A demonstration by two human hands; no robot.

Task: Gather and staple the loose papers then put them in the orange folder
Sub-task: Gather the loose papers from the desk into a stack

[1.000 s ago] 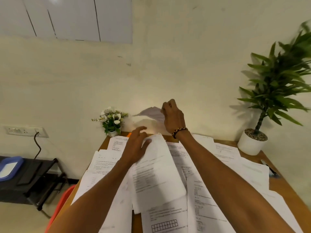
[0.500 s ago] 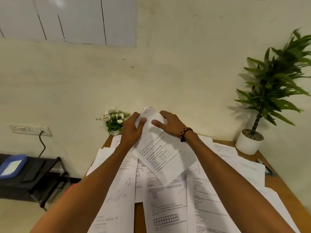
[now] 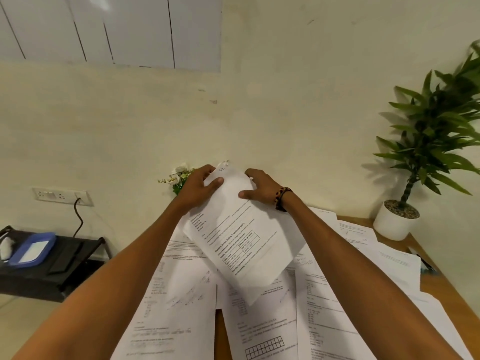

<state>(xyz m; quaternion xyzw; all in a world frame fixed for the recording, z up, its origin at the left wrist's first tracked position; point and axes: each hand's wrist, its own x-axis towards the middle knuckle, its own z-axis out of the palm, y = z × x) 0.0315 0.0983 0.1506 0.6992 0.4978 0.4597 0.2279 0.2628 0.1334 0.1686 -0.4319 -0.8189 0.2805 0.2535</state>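
Papers are what you have in both hands: your left hand (image 3: 200, 189) and your right hand (image 3: 259, 189) hold a small stack of printed sheets (image 3: 241, 237) raised and tilted above the counter (image 3: 441, 279), its far edge toward the wall. Your left fingers (image 3: 217, 181) curl over the stack's far left corner, the thumb pressed on the top page. Your right fingers (image 3: 253, 173) wrap round the far right edge, with the thumb lying across the printed face. A beaded bracelet (image 3: 281, 198) sits on your right wrist.

Under the stack, the loose papers (image 3: 181, 307) are spread flat across most of the counter, overlapping one another; a narrow strip of bare wood shows between two sheets near you. More sheets (image 3: 389, 255) lie toward the right edge, close to a dark pen-like object (image 3: 423, 261) that is too blurred to name for certain.

At the far right corner stands a potted plant (image 3: 397, 222) in a white pot. A small bunch of white flowers (image 3: 178, 178) shows just behind your left hand, against the wall. Off to your left, a low black stand (image 3: 52, 266) carries a blue tray (image 3: 32, 250), and a cable hangs from the wall socket (image 3: 62, 196) above it.
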